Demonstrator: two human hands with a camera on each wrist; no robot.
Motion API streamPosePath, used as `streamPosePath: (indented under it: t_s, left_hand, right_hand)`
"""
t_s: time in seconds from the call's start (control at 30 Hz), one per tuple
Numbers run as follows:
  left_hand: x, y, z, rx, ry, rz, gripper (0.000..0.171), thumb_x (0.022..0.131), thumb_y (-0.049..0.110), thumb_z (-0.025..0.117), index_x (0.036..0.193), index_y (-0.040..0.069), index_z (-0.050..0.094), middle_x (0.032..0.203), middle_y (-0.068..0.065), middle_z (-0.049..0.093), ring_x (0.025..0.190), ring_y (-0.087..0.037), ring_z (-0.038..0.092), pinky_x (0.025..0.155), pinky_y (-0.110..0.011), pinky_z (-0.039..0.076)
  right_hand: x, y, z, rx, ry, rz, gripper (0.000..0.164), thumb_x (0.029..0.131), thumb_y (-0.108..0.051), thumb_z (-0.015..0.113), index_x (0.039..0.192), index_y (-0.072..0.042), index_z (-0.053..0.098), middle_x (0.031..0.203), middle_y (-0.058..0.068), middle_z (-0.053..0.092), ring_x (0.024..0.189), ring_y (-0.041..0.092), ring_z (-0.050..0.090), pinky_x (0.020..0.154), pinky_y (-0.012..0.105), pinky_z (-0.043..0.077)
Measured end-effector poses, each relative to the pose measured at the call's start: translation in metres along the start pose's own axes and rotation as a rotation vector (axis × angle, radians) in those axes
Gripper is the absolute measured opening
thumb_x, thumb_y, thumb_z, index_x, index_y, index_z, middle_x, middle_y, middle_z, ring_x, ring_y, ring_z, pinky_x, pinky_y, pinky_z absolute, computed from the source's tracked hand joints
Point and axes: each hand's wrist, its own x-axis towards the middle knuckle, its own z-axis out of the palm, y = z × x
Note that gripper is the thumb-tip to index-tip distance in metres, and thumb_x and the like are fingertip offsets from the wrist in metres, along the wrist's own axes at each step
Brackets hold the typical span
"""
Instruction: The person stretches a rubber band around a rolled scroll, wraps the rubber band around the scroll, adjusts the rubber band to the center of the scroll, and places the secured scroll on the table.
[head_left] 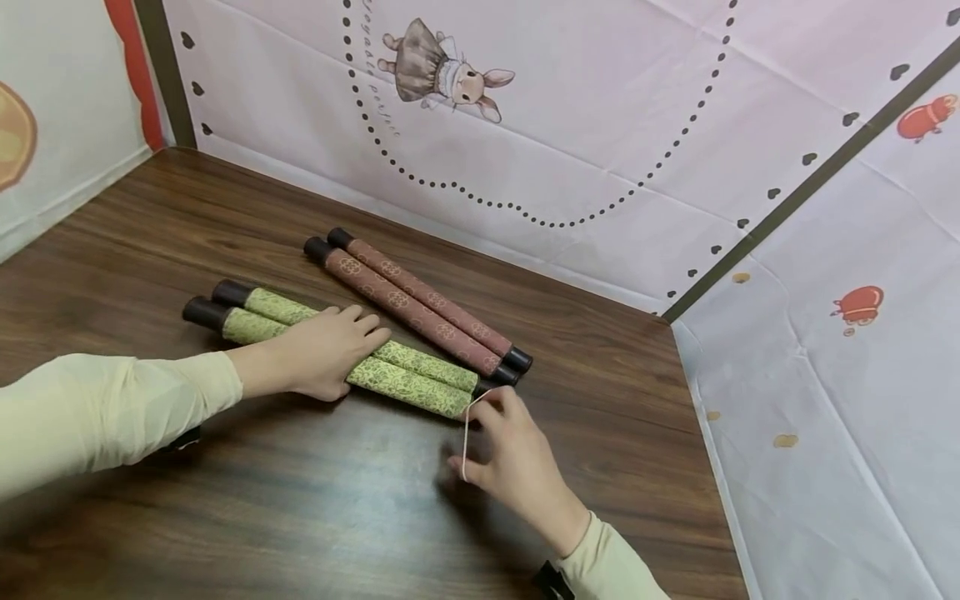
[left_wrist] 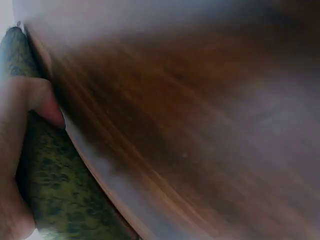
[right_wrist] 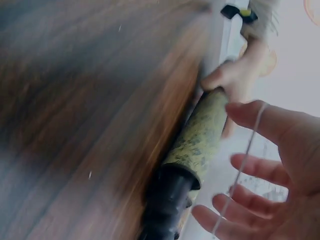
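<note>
Two rolled scrolls with green patterned covers and black end knobs (head_left: 412, 387) lie side by side on the wooden table. My left hand (head_left: 326, 350) grips both around the middle, fingers over the top and thumb on the near side. In the left wrist view the thumb (left_wrist: 47, 102) bends against a green roll (left_wrist: 65, 185). My right hand (head_left: 517, 450) is by their right end with fingers spread. A thin pale band (right_wrist: 250, 142) stretches between its thumb and fingers. The right hand partly hides the right-end knobs in the head view.
Two reddish-brown scrolls with flower patterns (head_left: 416, 300) lie together just behind the green pair, their right ends near the green ones. Printed cloth walls (head_left: 562, 150) stand along the table's back, left and right sides.
</note>
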Motion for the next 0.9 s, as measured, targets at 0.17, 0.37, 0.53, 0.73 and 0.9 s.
streamPosePath:
  t_s: [0.17, 0.37, 0.53, 0.73, 0.9]
  left_hand:
    - [-0.015, 0.002, -0.01, 0.009, 0.085, -0.014, 0.083, 0.051, 0.042, 0.09, 0.117, 0.007, 0.055, 0.103, -0.009, 0.059, 0.091, -0.028, 0.057, 0.07, -0.041, 0.056]
    - [-0.029, 0.01, -0.021, 0.012, 0.144, -0.048, 0.084, 0.049, 0.041, 0.091, 0.117, 0.006, 0.054, 0.102, -0.009, 0.057, 0.091, -0.026, 0.055, 0.066, -0.038, 0.053]
    - [-0.034, 0.02, -0.024, 0.0, 0.161, -0.043, 0.086, 0.05, 0.041, 0.09, 0.119, 0.006, 0.053, 0.103, -0.009, 0.057, 0.093, -0.025, 0.055, 0.066, -0.036, 0.052]
    - [-0.042, 0.026, -0.025, 0.033, 0.194, 0.078, 0.082, 0.052, 0.028, 0.086, 0.125, 0.008, 0.055, 0.107, -0.007, 0.058, 0.094, -0.023, 0.054, 0.071, -0.037, 0.053]
    - [-0.049, 0.027, -0.026, 0.042, 0.223, 0.153, 0.076, 0.052, 0.015, 0.077, 0.125, 0.01, 0.058, 0.107, -0.006, 0.06, 0.093, -0.022, 0.054, 0.069, -0.037, 0.051]
  right_hand:
    - [0.005, 0.01, 0.0, 0.076, 0.17, 0.12, 0.056, 0.065, -0.035, 0.091, 0.108, -0.016, 0.061, 0.117, 0.006, 0.052, 0.091, 0.018, 0.059, 0.076, 0.034, 0.054]
    - [0.013, 0.01, 0.007, 0.396, 0.238, 0.311, 0.069, 0.064, -0.027, 0.092, 0.122, -0.011, 0.056, 0.131, 0.009, 0.045, 0.116, 0.024, 0.055, 0.086, 0.038, 0.059]
    - [0.018, -0.001, 0.016, 0.591, 0.244, 0.414, 0.07, 0.068, -0.029, 0.089, 0.127, -0.012, 0.056, 0.131, 0.009, 0.05, 0.121, 0.022, 0.052, 0.103, 0.038, 0.047]
    - [0.02, -0.005, 0.018, 0.842, 0.251, 0.457, 0.044, 0.077, -0.017, 0.083, 0.116, -0.008, 0.064, 0.119, 0.007, 0.06, 0.114, 0.028, 0.06, 0.096, 0.031, 0.048]
    - [0.02, -0.001, 0.017, 0.952, 0.172, 0.465, 0.021, 0.082, -0.015, 0.079, 0.098, -0.006, 0.068, 0.101, 0.01, 0.069, 0.088, 0.016, 0.067, 0.073, 0.022, 0.054]
